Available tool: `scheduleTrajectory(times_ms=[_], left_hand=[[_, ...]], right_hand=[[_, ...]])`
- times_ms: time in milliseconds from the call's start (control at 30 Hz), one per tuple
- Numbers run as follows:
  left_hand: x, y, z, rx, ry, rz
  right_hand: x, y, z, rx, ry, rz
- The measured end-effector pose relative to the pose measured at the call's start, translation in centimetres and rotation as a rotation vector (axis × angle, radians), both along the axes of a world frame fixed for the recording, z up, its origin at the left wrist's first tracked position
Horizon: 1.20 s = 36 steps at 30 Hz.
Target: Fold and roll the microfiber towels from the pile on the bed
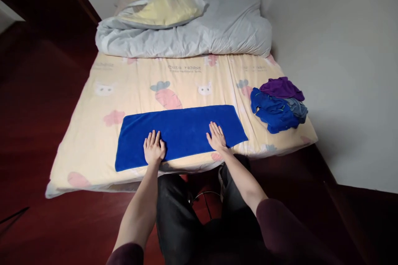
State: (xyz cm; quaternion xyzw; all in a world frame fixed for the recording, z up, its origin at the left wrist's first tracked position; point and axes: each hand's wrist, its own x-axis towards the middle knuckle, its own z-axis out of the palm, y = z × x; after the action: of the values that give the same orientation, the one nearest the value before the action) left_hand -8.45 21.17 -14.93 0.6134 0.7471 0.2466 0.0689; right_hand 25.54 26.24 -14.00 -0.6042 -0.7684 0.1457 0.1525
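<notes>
A blue towel lies spread flat as a long rectangle near the front edge of the bed. My left hand rests palm down on its left half, fingers stretched out. On the right half, my right hand also presses flat, with the thumb apart from the fingers. Neither hand grips the cloth. To the right sits a crumpled heap of cloths: a blue cloth in front, a purple cloth behind it and a grey-blue cloth at the side.
The bed has a cream sheet printed with carrots and rabbits. A folded grey quilt and a yellow pillow lie at its far end. A pale wall runs along the right side. Dark red floor shows on the left.
</notes>
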Motion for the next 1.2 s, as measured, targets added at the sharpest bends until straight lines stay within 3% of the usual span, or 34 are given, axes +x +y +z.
scheduleTrajectory(times_ms=[133,233,667,733,800,933,1000,1100,1200], left_hand=[[-0.1,0.1,-0.1,-0.001,-0.005,0.008],[-0.2,0.2,-0.2,0.002,0.005,0.008],[0.4,0.7,0.2,-0.116,0.040,0.066],[2.4,1.0,0.2,-0.144,0.043,0.108],[6.0,1.3,0.4,-0.160,0.040,0.074],[14.8,2.1,0.5,-0.146,0.081,-0.351],[17.0,2.7,0.5,-0.133,0.115,-0.466],[15.3,3.0,0.5,-0.127,0.128,-0.454],[9.3,2.5,0.7,-0.136,0.098,-0.329]], right_hand=[[6.5,-0.6,-0.6,0.051,-0.083,-0.184],[8.7,-0.9,-1.2,0.090,-0.122,-0.291],[8.9,-0.7,-2.2,0.180,-0.075,-0.316],[8.8,-0.7,-2.2,0.190,-0.075,-0.319],[8.8,-0.7,-2.1,0.196,-0.079,-0.323],[8.8,-0.5,-2.4,0.219,-0.066,-0.322],[8.9,-0.4,-2.6,0.240,-0.051,-0.322],[9.1,-0.3,-3.0,0.271,-0.041,-0.320],[9.2,-0.3,-3.0,0.283,-0.050,-0.304]])
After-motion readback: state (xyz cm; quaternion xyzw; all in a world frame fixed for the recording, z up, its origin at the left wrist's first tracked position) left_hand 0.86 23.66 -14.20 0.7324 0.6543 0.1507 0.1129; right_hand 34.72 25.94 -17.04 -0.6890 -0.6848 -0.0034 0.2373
